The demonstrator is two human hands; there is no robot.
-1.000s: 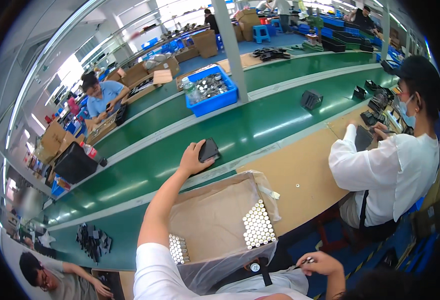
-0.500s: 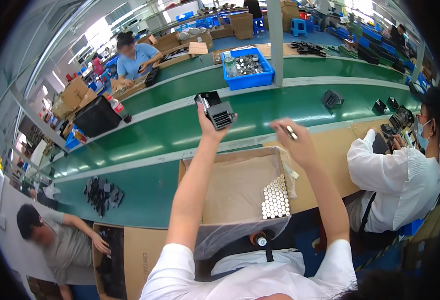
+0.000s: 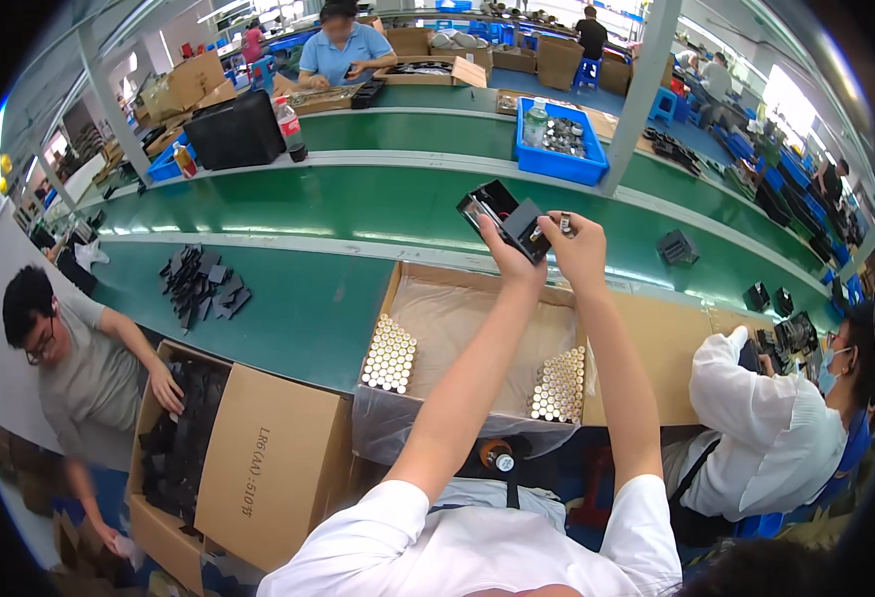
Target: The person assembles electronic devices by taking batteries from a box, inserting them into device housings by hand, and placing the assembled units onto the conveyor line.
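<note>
Left hand (image 3: 505, 249) grips black holder (image 3: 505, 214) above lined box (image 3: 409, 289); right hand (image 3: 579, 249) pinches small cylinder (image 3: 563, 224) at its slot. Insertion unfinished; two stacks of cylinders (image 3: 389, 353) remain.

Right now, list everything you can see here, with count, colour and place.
black housing: one, black, held up in left hand
small metal cell: one, silvery, at right fingertips
cardboard box: one, brown, plastic-lined, below the hands
cell stacks: two, pale gold, inside that box
conveyor belt: green, ahead
blue bin: one, far side of the belt
black parts pile: one, left on bench
co-workers: several, around
left hand: holding housing
right hand: pinching cell
</note>
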